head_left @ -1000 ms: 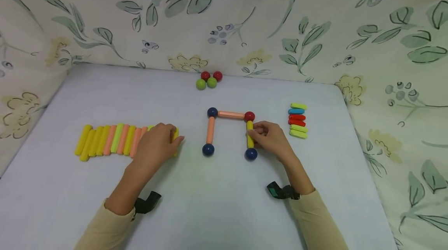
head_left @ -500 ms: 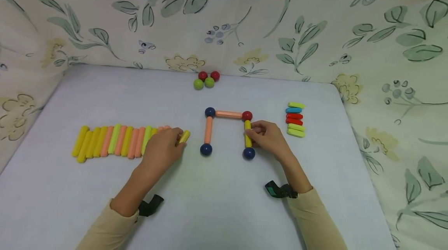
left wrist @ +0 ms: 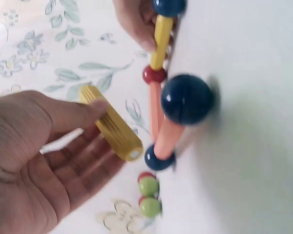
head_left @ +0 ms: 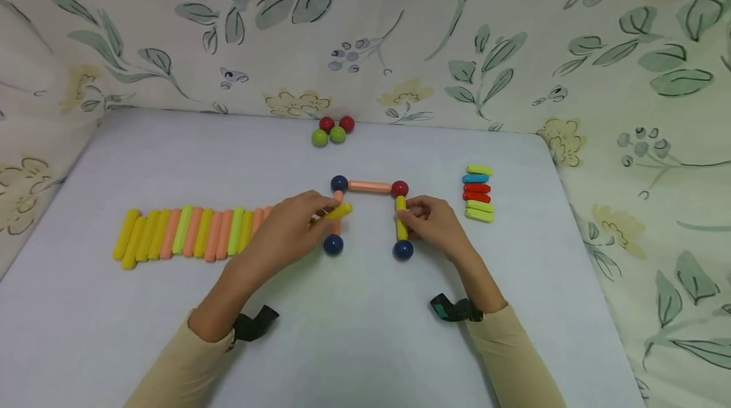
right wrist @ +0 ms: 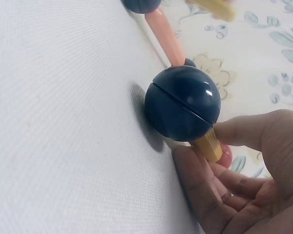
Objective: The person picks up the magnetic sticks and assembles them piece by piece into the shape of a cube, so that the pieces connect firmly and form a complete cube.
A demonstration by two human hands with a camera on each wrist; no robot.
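Observation:
A loose yellow stick [left wrist: 115,124] is pinched between thumb and fingers of my left hand [head_left: 294,224], raised over the left side of a three-sided frame. That frame joins an orange stick [head_left: 370,186] at the back, another orange stick [left wrist: 168,139] on the left and a yellow stick [head_left: 401,217] on the right. Its corners and ends are balls: a red ball [head_left: 400,188], a dark blue ball [head_left: 339,183] at back left, and dark blue balls at the left front [head_left: 334,244] and right front [right wrist: 183,103]. My right hand [head_left: 434,224] holds the frame's yellow stick from the right.
A row of yellow, orange and lime sticks [head_left: 187,230] lies on the left of the white table [head_left: 365,332], partly behind my left hand. Shorter coloured sticks [head_left: 477,192] are stacked in a column at right. Red and green balls [head_left: 337,134] sit near the back edge.
My left hand has lifted the yellow stick from the right end of the row and carried it right, over the frame's left side. My right hand keeps its hold.

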